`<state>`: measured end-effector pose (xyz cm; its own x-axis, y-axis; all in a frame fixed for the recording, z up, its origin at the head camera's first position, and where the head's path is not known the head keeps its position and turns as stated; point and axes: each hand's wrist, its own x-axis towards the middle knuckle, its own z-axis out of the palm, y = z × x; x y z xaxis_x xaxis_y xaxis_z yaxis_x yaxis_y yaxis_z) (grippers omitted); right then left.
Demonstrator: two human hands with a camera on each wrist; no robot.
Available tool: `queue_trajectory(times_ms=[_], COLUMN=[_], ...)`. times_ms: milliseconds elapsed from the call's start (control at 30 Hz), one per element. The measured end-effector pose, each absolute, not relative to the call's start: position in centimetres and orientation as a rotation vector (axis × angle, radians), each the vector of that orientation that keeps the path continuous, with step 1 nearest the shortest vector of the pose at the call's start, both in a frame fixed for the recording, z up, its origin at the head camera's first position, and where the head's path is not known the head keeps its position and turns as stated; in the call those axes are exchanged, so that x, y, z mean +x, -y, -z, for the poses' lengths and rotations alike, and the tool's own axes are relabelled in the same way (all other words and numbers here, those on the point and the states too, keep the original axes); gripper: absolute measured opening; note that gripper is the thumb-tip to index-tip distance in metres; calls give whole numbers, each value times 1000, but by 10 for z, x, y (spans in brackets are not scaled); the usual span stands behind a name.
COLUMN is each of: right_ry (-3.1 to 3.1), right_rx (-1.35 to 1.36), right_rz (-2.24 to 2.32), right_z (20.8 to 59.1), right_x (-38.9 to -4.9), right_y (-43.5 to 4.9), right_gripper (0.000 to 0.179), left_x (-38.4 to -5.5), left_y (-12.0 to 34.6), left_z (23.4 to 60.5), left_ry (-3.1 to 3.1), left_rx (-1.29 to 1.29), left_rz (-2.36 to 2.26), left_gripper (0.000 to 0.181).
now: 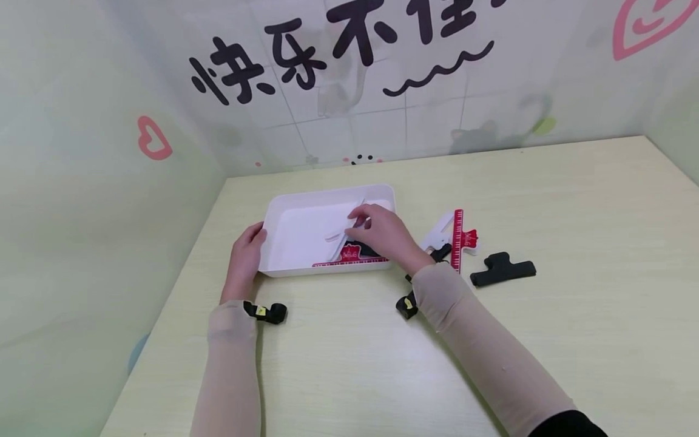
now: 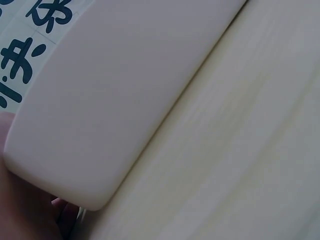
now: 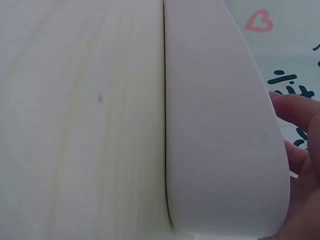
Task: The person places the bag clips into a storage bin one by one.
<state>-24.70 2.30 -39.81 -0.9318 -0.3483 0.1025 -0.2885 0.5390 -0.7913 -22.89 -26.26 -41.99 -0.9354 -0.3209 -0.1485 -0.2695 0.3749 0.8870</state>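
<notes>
My left hand (image 1: 246,255) grips the left end of a white tray (image 1: 289,271), thumb over the rim. In the left wrist view the tray wall (image 2: 100,110) fills much of the frame. My right hand (image 1: 382,233) is over the right half of the tray, pinching a white clip (image 1: 340,247) between thumb and fingers. Below that hand, a red clip (image 1: 349,255) with white ruler-like marks lies along the tray's near side, and a black clip (image 1: 369,249) shows partly beside it. The right wrist view shows the fingers (image 3: 300,112) behind the tray wall.
Right of the tray on the table (image 1: 327,364) lie a red clip (image 1: 457,237), a white clip (image 1: 437,233), a black clip (image 1: 503,271) and another black clip (image 1: 441,252) partly behind the right wrist. A printed backdrop (image 1: 355,133) stands behind the table.
</notes>
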Motion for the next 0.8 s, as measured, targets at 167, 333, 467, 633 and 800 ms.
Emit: queue_trajectory(times_ms=[167, 333, 467, 633, 800], right_ry=[-2732, -2755, -2739, -2709, -2684], right_rx=[-624, -653, -667, -704, -779], right_rz=[1171, 1032, 1023, 1022, 998], right_z=[396, 395, 396, 396, 395], right_x=[-244, -242, -241, -242, -242], right_y=[-20, -18, -18, -19, -18], right_gripper=[35, 35, 36, 36, 40], left_x=[-229, -230, -230, -230, -228], left_y=[262, 262, 263, 262, 263], left_z=[419, 418, 418, 417, 416], left_ry=[2555, 2569, 2575, 2571, 2569], left_rx=[576, 576, 569, 563, 575], left_rz=[1660, 1644, 1635, 1635, 1628], left_gripper=[46, 46, 46, 46, 46])
